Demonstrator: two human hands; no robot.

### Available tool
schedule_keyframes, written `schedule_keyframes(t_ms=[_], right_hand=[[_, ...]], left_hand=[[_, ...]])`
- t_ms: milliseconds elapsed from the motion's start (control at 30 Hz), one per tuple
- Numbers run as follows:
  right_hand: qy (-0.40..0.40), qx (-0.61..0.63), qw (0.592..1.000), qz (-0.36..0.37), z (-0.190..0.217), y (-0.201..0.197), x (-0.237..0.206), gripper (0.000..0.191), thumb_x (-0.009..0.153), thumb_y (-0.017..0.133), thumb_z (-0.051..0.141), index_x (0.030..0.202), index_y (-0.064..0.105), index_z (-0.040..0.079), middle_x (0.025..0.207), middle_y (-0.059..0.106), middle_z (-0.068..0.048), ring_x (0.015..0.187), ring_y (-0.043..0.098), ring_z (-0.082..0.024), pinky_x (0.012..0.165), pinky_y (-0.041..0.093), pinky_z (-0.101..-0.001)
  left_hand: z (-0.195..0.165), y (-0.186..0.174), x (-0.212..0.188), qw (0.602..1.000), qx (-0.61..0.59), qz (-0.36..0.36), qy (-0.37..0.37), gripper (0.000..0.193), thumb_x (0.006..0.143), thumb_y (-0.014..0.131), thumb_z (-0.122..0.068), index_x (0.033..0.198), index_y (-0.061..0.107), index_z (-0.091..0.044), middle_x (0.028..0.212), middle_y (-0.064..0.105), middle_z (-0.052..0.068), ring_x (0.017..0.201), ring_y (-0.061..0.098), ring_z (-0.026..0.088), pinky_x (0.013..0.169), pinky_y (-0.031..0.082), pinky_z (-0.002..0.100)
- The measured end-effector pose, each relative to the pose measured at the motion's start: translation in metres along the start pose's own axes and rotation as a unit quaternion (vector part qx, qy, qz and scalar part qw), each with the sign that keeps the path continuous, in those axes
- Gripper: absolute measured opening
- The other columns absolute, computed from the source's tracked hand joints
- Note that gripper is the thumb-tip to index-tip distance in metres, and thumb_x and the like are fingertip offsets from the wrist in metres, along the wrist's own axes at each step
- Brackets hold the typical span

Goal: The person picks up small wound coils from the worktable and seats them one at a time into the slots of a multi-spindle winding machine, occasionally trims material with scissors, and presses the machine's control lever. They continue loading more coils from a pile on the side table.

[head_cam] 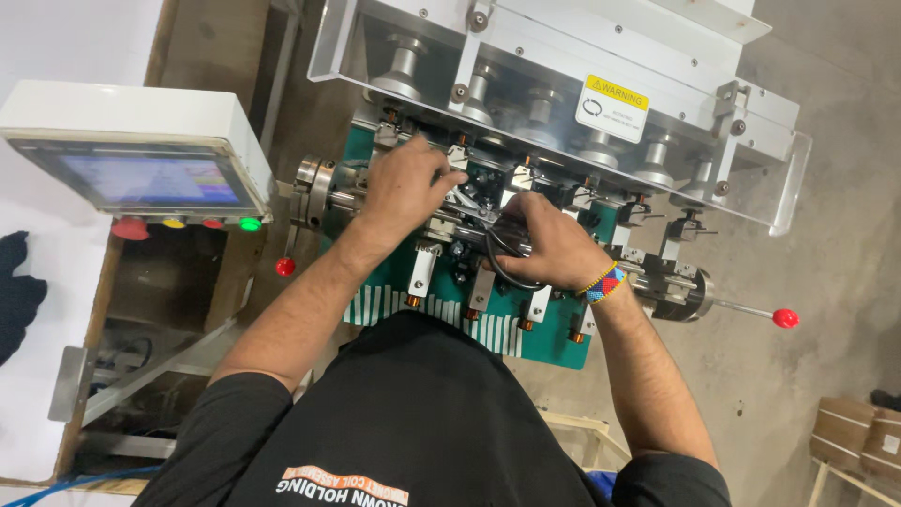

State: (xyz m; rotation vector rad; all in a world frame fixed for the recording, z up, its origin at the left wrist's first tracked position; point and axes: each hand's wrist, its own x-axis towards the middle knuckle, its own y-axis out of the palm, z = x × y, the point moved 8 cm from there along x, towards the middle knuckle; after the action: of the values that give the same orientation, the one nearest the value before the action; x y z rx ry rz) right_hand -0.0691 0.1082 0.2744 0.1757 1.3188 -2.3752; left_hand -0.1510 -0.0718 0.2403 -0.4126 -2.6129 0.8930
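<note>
A workshop: winding machine [526, 188] with guard [563, 56], control panel [141, 169] with coloured buttons, concrete floor [807, 282].

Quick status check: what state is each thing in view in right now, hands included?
Left hand: resting on the machine's fixtures, grip unclear.
Right hand: closed around a black cable.
Clear guard: raised above the spindles.
Touchscreen: lit.
Green button: glowing.
Red-knobbed lever: sticking out to the side.

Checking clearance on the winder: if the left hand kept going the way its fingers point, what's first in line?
Likely the clear guard and the metal rollers beneath it; the left hand points up-frame from the spindle row. Depth is unclear.
</note>
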Motion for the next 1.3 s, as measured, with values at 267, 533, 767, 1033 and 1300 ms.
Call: schedule_keyframes(t_ms=[267,533,767,1033,1300], right_hand=[[0.093,-0.018,0.995,0.026,0.009,0.006,0.007,0.064,0.074,0.085,0.036,0.123,0.056,0.008,0.107,0.074,-0.016,0.098,0.073,-0.031,0.084,0.056,-0.0405],[0.041,-0.021,0.999,-0.015,0.037,0.006,0.020,0.080,0.066,0.089,0.052,0.118,0.056,0.002,0.109,0.069,-0.020,0.096,0.071,-0.036,0.080,0.055,-0.0437],[0.027,0.015,0.999,0.015,0.063,0.037,0.064,0.079,0.067,0.088,0.056,0.116,0.056,0.002,0.106,0.070,-0.016,0.094,0.072,-0.030,0.080,0.057,-0.0414],[0.031,0.106,0.994,0.022,0.056,0.053,0.048,0.049,0.078,0.085,0.029,0.113,0.057,0.008,0.087,0.078,-0.006,0.078,0.076,-0.019,0.070,0.057,-0.0330],[0.090,0.404,0.895,0.167,-0.040,0.147,-0.093,0.038,0.084,0.086,0.004,0.112,0.059,0.005,0.083,0.056,0.004,0.074,0.053,-0.003,0.061,0.046,-0.0222]], left_hand=[[-0.004,0.012,0.001,0.996,0.057,-0.022,0.068,0.020,0.081,0.083,-0.026,0.073,0.078,-0.008,0.079,0.065,0.011,0.082,0.066,0.033,0.076,0.051,0.049],[0.043,-0.071,-0.017,0.993,0.040,-0.106,-0.031,0.020,0.089,0.083,-0.028,0.085,0.080,-0.009,0.083,0.067,0.011,0.083,0.065,0.033,0.075,0.051,0.047],[0.064,-0.064,-0.016,0.996,0.051,-0.061,-0.047,0.019,0.078,0.086,-0.028,0.077,0.080,-0.010,0.080,0.068,0.011,0.082,0.064,0.035,0.072,0.049,0.048],[0.073,-0.049,-0.009,0.989,0.057,-0.136,0.008,0.019,0.083,0.083,-0.018,0.073,0.072,-0.006,0.081,0.066,0.010,0.083,0.064,0.034,0.080,0.051,0.049],[0.085,-0.058,-0.014,0.987,0.114,-0.109,-0.021,0.015,0.078,0.083,-0.017,0.072,0.074,-0.007,0.081,0.067,0.010,0.082,0.064,0.035,0.071,0.050,0.048]])
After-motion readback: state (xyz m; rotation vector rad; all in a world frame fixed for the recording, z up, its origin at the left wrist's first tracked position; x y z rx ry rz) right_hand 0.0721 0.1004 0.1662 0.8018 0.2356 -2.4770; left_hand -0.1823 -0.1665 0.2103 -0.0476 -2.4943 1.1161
